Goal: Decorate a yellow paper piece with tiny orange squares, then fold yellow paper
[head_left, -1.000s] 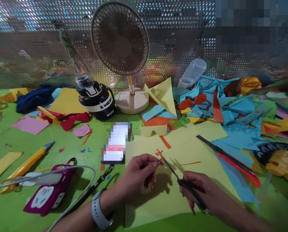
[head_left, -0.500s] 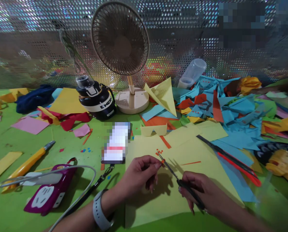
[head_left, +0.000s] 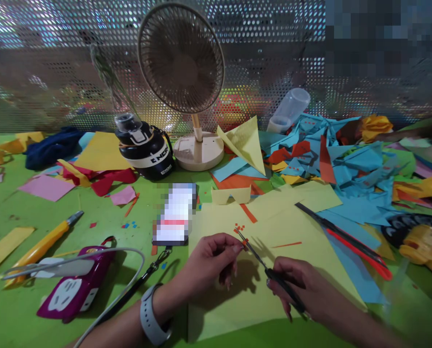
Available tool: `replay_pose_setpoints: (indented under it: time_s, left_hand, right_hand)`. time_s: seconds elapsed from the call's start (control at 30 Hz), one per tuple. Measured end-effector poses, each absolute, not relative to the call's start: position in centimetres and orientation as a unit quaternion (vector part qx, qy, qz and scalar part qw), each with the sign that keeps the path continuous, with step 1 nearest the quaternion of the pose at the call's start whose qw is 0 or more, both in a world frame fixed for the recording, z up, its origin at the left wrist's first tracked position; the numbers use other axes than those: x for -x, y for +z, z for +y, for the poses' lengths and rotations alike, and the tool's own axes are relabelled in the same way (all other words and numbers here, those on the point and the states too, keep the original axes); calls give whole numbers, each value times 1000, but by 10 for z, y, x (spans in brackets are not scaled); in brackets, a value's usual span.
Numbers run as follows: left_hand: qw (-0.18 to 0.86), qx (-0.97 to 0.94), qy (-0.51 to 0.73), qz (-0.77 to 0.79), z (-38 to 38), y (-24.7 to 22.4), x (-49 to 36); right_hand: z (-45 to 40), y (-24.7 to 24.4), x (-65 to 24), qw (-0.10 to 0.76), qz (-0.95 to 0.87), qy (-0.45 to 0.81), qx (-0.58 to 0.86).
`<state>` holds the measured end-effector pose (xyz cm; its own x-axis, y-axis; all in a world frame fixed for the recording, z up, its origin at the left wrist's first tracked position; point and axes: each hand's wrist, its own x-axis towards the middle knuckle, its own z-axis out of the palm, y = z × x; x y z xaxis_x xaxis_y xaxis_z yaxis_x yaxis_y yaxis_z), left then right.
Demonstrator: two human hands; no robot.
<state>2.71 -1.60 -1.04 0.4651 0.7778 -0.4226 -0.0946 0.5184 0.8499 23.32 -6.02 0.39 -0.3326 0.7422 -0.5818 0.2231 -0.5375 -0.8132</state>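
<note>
Over a large yellow paper sheet (head_left: 219, 309), my left hand (head_left: 216, 256) pinches a small orange paper piece (head_left: 245, 241) between thumb and finger. My right hand (head_left: 299, 285) is wrapped round black-handled scissors (head_left: 261, 261), whose blades point up and left to the orange piece. Several tiny orange squares (head_left: 239, 227) lie on the sheet just past the blade tips. A thin orange strip (head_left: 287, 245) lies to the right of the blades, and a wider orange strip (head_left: 248, 212) sits farther back.
A phone (head_left: 175, 212) and a purple power strip (head_left: 76, 285) with a cable lie left. Behind stand a black bottle (head_left: 146, 152) and a fan (head_left: 181, 58). At right are a red-black cutter (head_left: 346, 237) and heaped blue paper (head_left: 364, 169).
</note>
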Motion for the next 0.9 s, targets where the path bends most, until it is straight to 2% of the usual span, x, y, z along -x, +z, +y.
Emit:
replay_pose_setpoints:
  time_s: [0.43,0.7,0.9]
  left_hand:
    - [740,-409,282,454,-9,-6,-24]
    - [731,-401,310,458,-11,-9,-23]
    - [752,-404,281,439,-15,-10,-25]
  right_hand:
    - [-58,0,-237,224,-429,677,554]
    - [-57,10,-238,161,-472,662,559]
    - [-57,13,-237,162,-472,673,546]
